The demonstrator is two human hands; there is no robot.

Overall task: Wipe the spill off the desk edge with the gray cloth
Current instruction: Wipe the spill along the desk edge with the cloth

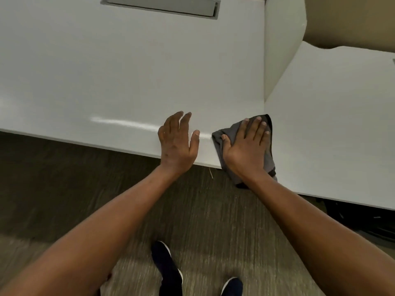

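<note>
Two hands are on the white desk [128, 71] at its near edge. My right hand [245, 146] lies flat, fingers spread, pressing down on the gray cloth [267, 159]; it does not clamp the fabric. The cloth sits under that palm, showing past the fingertips, and its lower part hangs over the desk edge below my wrist. My left hand [178, 144] rests just to the left of the cloth, open, fingers loosely apart, holding nothing, heel at the edge. Far beyond its fingertips sits a gray cable hatch [162, 6]. I cannot make out any spill.
</note>
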